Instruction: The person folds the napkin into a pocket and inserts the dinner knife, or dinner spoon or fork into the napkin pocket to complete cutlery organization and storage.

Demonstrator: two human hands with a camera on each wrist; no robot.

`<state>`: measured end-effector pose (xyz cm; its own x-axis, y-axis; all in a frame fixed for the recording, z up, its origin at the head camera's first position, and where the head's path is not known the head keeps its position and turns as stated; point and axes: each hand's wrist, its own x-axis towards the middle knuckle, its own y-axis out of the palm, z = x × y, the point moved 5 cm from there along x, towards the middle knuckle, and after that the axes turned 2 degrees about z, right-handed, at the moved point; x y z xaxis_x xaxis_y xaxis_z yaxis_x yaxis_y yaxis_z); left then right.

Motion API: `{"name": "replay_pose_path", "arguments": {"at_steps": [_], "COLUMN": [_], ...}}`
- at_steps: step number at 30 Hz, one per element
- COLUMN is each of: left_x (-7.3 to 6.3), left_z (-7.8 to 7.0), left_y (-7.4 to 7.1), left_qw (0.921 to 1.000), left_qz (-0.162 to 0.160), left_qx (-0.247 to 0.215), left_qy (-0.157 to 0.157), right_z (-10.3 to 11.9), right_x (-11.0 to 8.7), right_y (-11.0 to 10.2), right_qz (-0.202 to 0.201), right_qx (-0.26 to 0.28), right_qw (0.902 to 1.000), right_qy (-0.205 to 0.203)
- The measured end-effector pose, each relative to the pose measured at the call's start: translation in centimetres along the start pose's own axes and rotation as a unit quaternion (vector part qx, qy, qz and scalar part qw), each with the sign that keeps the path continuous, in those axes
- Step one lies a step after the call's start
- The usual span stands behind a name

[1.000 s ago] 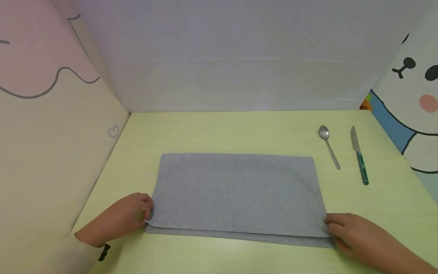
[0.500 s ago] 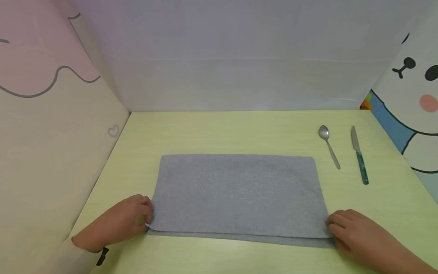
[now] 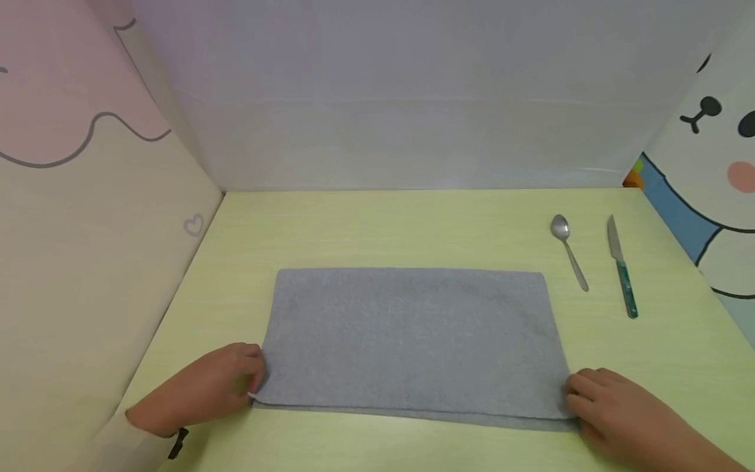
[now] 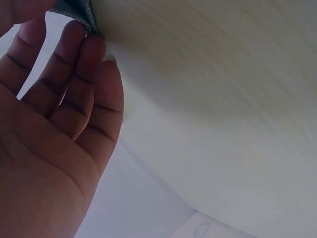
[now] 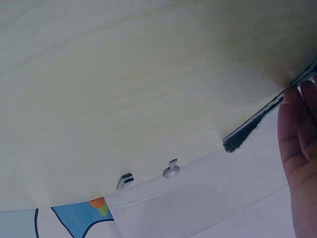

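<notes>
A grey cloth (image 3: 413, 341) lies folded in two on the table, its fold at the far side. A narrow strip of the lower layer shows along the near edge, wider toward the right. My left hand (image 3: 227, 380) pinches the near left corner; the left wrist view has that cloth corner (image 4: 81, 12) at the fingertips of the left hand (image 4: 59, 114). At the near right corner, my right hand (image 3: 613, 406) pinches the edge with bent fingers. From the right wrist, the layered side of the cloth (image 5: 240, 139) runs up to the right hand (image 5: 302, 139).
Right of the cloth, a metal spoon (image 3: 566, 246) and a green-handled knife (image 3: 622, 275) lie on the pale yellow table (image 3: 383, 226). A white wall (image 3: 413, 111) stands behind, with printed panels on both sides.
Both hands have drawn the upper layer's near edge slightly toward me. The strip of lower layer showing below it is narrower. The spoon and knife lie as before.
</notes>
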<state>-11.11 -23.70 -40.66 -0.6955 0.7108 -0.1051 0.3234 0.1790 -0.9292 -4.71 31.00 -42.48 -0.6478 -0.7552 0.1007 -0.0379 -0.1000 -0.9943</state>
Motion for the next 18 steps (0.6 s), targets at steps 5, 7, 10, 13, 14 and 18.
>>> {"name": "replay_pose_path", "arguments": {"at_steps": [5,7,10,13,14,18], "left_x": [-0.16,-0.14,-0.08,-0.02,-0.01,0.03], "left_z": [0.08,0.02,-0.13,-0.29,-0.34,-0.55], "left_y": [0.42,0.48,0.49,0.47,0.47,0.42], "left_qw": [0.9996,0.9995,0.9995,0.9996,0.9997,0.9993], "left_qz": [0.022,0.025,0.026,0.019,0.015,0.003], "left_qx": [-0.012,-0.011,-0.002,0.015,0.020,0.036], "left_qy": [-0.013,-0.017,-0.018,-0.012,-0.009,-0.003], "right_z": [0.04,0.17,0.42,0.72,0.79,0.93], "right_x": [0.08,0.07,0.25,0.47,0.51,0.47], "right_y": [0.15,-0.02,-0.05,0.18,0.30,0.86], "right_qz": [0.012,0.002,0.003,0.031,0.045,0.117], "right_qx": [0.013,0.020,0.034,0.049,0.053,0.069], "right_qw": [0.9998,0.9998,0.9994,0.9983,0.9976,0.9898], "right_qy": [0.010,0.003,-0.008,-0.005,0.000,0.043]}}
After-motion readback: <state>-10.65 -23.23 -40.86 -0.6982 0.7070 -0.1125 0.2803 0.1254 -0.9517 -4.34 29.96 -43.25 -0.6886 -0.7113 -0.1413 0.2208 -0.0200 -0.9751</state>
